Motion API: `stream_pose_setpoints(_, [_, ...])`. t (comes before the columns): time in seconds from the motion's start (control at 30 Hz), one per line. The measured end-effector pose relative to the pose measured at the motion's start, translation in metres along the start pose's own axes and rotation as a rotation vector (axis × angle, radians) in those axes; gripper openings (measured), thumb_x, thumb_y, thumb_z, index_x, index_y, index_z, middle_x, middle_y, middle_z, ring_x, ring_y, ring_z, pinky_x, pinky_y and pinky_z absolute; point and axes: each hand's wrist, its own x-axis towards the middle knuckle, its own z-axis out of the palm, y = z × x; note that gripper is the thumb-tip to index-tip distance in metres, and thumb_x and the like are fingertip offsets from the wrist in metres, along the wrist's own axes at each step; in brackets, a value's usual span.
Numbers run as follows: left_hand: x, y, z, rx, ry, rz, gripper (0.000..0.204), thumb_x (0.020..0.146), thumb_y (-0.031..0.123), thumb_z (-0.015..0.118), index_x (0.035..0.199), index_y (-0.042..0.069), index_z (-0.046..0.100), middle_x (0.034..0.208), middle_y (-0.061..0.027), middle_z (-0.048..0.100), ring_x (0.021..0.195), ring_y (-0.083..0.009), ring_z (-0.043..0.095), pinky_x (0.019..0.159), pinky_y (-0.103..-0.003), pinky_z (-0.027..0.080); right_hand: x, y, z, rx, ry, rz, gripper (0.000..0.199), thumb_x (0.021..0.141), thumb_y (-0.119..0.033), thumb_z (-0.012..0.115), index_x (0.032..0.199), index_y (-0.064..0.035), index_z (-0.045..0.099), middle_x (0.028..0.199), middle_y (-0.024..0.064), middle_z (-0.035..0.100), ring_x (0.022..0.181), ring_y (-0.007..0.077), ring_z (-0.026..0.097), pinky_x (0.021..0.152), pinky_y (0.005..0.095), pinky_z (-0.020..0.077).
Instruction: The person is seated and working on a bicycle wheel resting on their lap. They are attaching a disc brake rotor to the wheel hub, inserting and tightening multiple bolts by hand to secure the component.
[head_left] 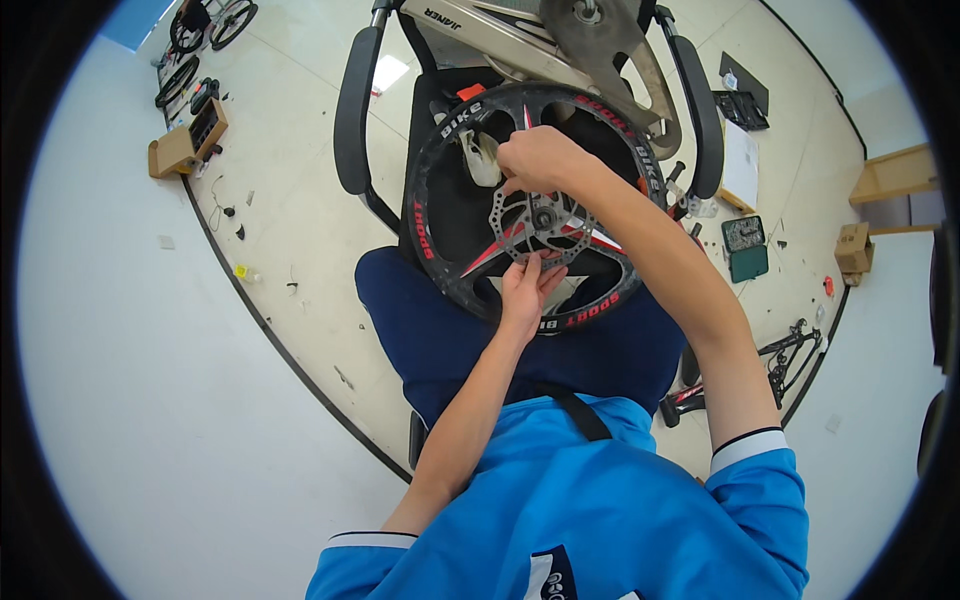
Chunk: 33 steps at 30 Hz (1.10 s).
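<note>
A black bicycle wheel (422,165) with red and white markings lies across my lap and the chair seat. At its hub is a silver brake disc (582,240) with holes cut through it. My left hand (524,290) pinches the near edge of the disc between thumb and fingers. Over the disc's far left edge, my right hand (543,160) is closed with its fingers bent downward; the hand hides what its fingertips hold. Just left of it, a crumpled white cloth (482,160) rests among the wheel's spokes.
Chair armrests (358,120) flank the wheel. A pale bicycle frame (490,35) with a crank (655,100) lies beyond it. A green tool case (747,262) and a dark frame (785,360) are on the floor at right. Cardboard boxes (175,150) stand at left.
</note>
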Motion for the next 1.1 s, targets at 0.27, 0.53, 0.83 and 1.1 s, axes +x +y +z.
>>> stream_pose_setpoints(0.27, [-0.036, 0.039, -0.021, 0.479, -0.02, 0.071, 0.021, 0.102, 0.014, 0.059, 0.112, -0.004, 0.061, 0.1, -0.0145, 0.069, 0.091, -0.0155, 0.067, 0.085, -0.028, 0.054, -0.111, -0.037, 0.07, 0.778, 0.711, 0.478, 0.032, 0.093, -0.023, 0.071, 0.073, 0.0014, 0.065, 0.055, 0.0068, 0.057, 0.048, 0.0128, 0.052, 0.048, 0.0302, 0.0396])
stream_pose_setpoints(0.53, [-0.066, 0.064, 0.012, 1.0, -0.128, 0.458, 0.009, 0.085, -0.005, 0.072, 0.094, -0.002, 0.071, 0.093, -0.0093, 0.069, 0.078, -0.0138, 0.068, 0.07, -0.026, 0.056, -0.144, -0.109, 0.143, 1.007, 0.817, 0.61, 0.025, 0.091, -0.015, 0.071, 0.073, 0.0019, 0.063, 0.06, 0.0091, 0.058, 0.05, 0.0162, 0.055, 0.05, 0.0283, 0.0414])
stream_pose_setpoints(0.83, [-0.052, 0.091, 0.025, 1.329, -0.12, 0.741, 0.011, 0.085, -0.002, 0.069, 0.096, 0.0, 0.069, 0.083, -0.0105, 0.065, 0.064, -0.021, 0.064, 0.059, -0.031, 0.052, -0.137, -0.084, 0.1, 0.429, 0.826, 0.159, 0.024, 0.07, -0.008, 0.076, 0.093, -0.0034, 0.07, 0.095, 0.008, 0.066, 0.097, 0.0276, 0.061, 0.083, 0.0389, 0.0463])
stream_pose_setpoints(1.1, [-0.045, 0.078, 0.037, 1.264, -0.265, 1.062, 0.02, 0.08, -0.005, 0.072, 0.099, 0.0, 0.069, 0.102, -0.0111, 0.068, 0.089, -0.0268, 0.068, 0.079, -0.034, 0.056, -0.119, -0.082, 0.129, 0.567, 1.017, 0.258, 0.029, 0.074, 0.001, 0.077, 0.103, -0.0016, 0.073, 0.092, 0.0109, 0.072, 0.082, 0.0267, 0.068, 0.073, 0.0332, 0.0546])
